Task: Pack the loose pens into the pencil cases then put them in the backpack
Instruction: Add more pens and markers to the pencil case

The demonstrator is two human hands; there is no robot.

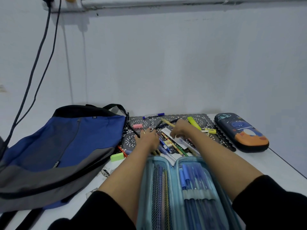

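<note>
Loose pens and pencils (166,145) lie scattered on a black lace-patterned mat (142,121) on the white counter (282,163), just beyond an open light-blue fabric pencil case (182,188) holding blue pens. The left hand (148,138) rests flat on them, fingers (147,132) straight. The right hand (180,128) curls its fingers round a slim yellow pencil (167,122). A blue and grey backpack (66,143) lies to the left; a dark-blue hard pencil case (240,131) sits far right.

Backpack (66,143) L, closed case (240,131) R; pen clutter (166,145) btwn; open case (182,188) near front; bare table (269,163) front-R
</note>
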